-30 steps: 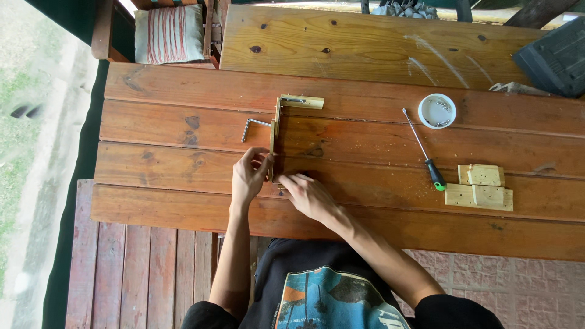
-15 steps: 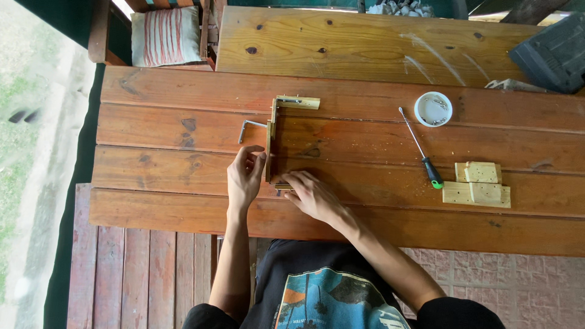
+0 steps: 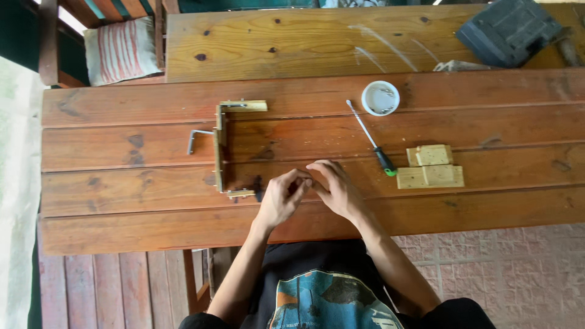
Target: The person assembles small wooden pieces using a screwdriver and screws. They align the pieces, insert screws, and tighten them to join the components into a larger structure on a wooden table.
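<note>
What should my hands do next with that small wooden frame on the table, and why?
Probably carry whatever the fingertips pinch back to the wooden frame. The left hand and right hand meet fingertip to fingertip right of the frame's near end, touching nothing else; the pinched piece is too small to identify. The screwdriver lies untouched.

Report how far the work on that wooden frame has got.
Done: the wooden frame lies on the table with a metal crank at its side. In hand: left hand and right hand meet fingertip to fingertip; anything between them is too small to tell. Left: wooden blocks and screwdriver lie untouched.
</note>
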